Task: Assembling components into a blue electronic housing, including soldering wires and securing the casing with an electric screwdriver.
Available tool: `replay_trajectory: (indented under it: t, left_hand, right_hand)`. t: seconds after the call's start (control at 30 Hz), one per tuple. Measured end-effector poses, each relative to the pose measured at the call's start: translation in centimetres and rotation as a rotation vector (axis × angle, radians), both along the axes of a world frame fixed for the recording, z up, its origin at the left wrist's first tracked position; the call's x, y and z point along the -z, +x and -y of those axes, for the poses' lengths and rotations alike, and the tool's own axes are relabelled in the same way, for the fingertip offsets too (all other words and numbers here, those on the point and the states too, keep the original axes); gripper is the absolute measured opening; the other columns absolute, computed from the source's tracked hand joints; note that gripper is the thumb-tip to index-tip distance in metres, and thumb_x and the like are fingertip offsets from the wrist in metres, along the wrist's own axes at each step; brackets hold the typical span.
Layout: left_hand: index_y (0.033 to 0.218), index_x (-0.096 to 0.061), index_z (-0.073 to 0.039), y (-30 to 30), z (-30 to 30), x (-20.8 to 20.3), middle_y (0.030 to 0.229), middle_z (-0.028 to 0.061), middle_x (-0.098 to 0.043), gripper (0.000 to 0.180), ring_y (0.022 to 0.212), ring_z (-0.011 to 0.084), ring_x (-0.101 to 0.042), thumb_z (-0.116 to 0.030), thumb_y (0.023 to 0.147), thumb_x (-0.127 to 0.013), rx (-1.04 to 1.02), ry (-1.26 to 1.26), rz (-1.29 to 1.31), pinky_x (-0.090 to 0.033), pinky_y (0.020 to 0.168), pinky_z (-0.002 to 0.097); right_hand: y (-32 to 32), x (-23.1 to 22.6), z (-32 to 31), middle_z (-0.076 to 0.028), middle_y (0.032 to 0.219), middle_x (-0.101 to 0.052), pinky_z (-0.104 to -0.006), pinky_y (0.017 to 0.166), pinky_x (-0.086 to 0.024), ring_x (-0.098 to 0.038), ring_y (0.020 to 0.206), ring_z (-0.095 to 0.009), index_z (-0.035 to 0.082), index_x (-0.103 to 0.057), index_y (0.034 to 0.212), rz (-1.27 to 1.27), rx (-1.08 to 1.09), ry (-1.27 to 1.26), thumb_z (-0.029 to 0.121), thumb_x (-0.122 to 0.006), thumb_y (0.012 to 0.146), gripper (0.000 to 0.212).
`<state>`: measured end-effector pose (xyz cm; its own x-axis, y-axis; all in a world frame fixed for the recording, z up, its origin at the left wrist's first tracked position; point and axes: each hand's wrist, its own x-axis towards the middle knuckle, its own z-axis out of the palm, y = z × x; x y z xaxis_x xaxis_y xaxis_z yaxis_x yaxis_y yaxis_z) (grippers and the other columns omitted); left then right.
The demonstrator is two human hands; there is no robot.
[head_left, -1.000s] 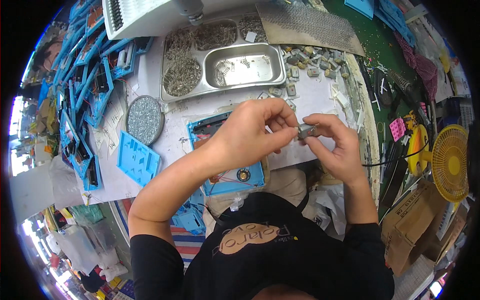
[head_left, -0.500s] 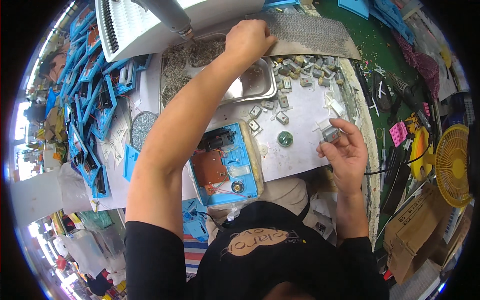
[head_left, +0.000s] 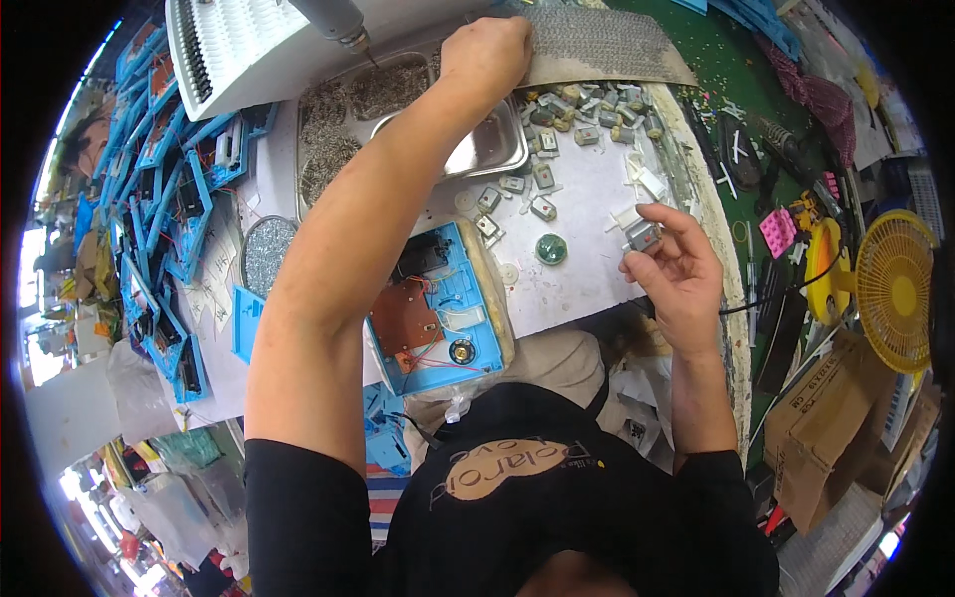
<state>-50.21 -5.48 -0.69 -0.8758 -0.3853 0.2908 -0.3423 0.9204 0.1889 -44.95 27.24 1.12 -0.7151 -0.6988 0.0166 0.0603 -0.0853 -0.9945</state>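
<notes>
My right hand (head_left: 686,274) pinches a small silver motor (head_left: 645,236) with a white plastic piece attached, above the right part of the table. My left hand (head_left: 487,62) reaches to the far side, fingers curled down beside the edge of a grey textured sheet (head_left: 607,45); what they grip, if anything, is hidden. Under my left forearm lies a metal tray (head_left: 512,164), partly covered by the arm. A blue plastic housing (head_left: 492,343) with a brown circuit board, wires and a round speaker rests near my body. Several loose motors (head_left: 542,207) lie between the hands.
A power screwdriver (head_left: 333,20) hangs over compartments of small screws (head_left: 388,88). Blue housings (head_left: 189,209) are piled at left, near a round dish of metal bits (head_left: 267,249). A green round container (head_left: 550,249) sits mid-table. At right are a yellow fan (head_left: 895,289) and a cardboard box (head_left: 821,438).
The whole view has shifted, so the scene sits slightly higher and further left. Both hands keep nearly the same places and poses; the right still holds the motor.
</notes>
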Motion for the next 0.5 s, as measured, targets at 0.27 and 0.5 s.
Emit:
replay_trajectory:
  t: [0.27, 0.5]
  left_hand:
    - [0.094, -0.067, 0.0, 9.4, -3.5, -8.9, 0.083, 0.0201, -0.071, 0.012, 0.078, 0.0338, -0.072, -0.012, 0.093, -0.069, 0.155, 0.379, -0.437, -0.057, 0.07, 0.0409]
    - [0.1, -0.08, -0.011, 4.1, -0.3, -1.4, 0.098, 0.016, -0.077, 0.023, 0.095, 0.035, -0.074, -0.027, 0.088, -0.067, 0.012, 0.278, -0.088, -0.058, 0.087, 0.0455]
  right_hand:
    - [-2.1, 0.6, 0.3, 0.002, 0.08, -0.062, -0.0215, 0.072, -0.043, -0.055, 0.076, -0.005, 0.002, -0.06, 0.132, -0.134, -0.142, 0.219, 0.0, -0.071, 0.091, 0.042]
    - [-0.5, 0.2, 2.4, 0.0, 0.079, -0.063, -0.0225, 0.07, -0.044, -0.055, 0.074, -0.006, 0.0, -0.062, 0.129, -0.206, -0.231, 0.213, 0.0, -0.071, 0.089, 0.041]
